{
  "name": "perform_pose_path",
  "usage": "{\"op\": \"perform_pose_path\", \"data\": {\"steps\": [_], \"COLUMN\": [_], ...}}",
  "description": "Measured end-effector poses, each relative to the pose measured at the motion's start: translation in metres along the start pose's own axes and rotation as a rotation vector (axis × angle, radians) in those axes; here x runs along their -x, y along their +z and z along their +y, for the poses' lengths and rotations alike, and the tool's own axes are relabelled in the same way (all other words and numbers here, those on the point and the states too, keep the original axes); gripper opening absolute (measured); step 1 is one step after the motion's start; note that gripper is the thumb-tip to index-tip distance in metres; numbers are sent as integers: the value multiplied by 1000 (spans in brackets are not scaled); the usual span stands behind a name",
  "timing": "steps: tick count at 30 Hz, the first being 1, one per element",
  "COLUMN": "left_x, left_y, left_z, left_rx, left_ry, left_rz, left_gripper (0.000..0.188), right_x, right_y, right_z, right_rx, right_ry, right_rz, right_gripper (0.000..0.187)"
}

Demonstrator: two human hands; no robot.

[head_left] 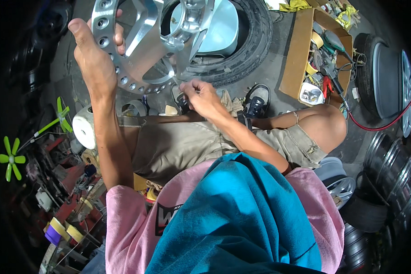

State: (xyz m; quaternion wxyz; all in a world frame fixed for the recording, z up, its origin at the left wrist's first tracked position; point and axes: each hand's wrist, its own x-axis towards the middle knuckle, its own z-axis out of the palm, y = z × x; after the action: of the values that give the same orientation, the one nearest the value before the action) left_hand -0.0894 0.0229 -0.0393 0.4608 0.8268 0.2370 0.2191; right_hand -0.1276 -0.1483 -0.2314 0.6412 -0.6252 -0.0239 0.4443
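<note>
A shiny silver wheel face (144,68) with wide spokes and a ring of bolt holes stands tilted at the upper left, its top cut off by the frame. My left hand (96,64) grips its left rim, thumb on the outer side and fingertips showing through the gap behind. Close to the wheel's lower right edge is my right hand (204,98), its fingers bent and pressed together. Whatever sits in that pinch is too small to make out. Behind the wheel, a black tyre (258,52) lies on the floor around a pale blue basin (226,34).
A cardboard box (291,68) of tape rolls and power tools stands at the upper right. A red hose (381,129) runs from it past a leaning wheel (388,82). Several rims (388,160) are stacked lower right. Green fans (12,159) and a cluttered rack fill the left.
</note>
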Motion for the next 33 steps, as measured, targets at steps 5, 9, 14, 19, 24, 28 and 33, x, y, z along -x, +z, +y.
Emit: {"op": "perform_pose_path", "data": {"steps": [5, 9, 14, 19, 24, 28, 33], "left_x": [1, 2, 3, 5, 3, 5, 4], "left_y": [0, 2, 3, 2, 5, 7, 9], "left_z": [0, 1, 3, 5, 3, 6, 7], "left_rx": [1, 38, 21, 23, 43, 47, 36], "left_ry": [18, 13, 28, 16, 43, 25, 57], "left_rz": [-2, -27, -21, -19, -27, -19, -18], "left_gripper": [94, 94, 94, 92, 91, 90, 89], "right_x": [21, 14, 27, 39, 42, 42, 37], "right_y": [12, 2, 14, 18, 26, 28, 23], "right_z": [-33, -41, -65, -89, -85, -86, -86], "right_rx": [-283, -399, -642, -737, -753, -872, -950], "right_ry": [95, 215, 321, 346, 322, 330, 401], "right_rz": [-233, -297, -369, -445, -375, -432, -443], "right_gripper": [25, 25, 24, 25, 26, 26, 25]}}
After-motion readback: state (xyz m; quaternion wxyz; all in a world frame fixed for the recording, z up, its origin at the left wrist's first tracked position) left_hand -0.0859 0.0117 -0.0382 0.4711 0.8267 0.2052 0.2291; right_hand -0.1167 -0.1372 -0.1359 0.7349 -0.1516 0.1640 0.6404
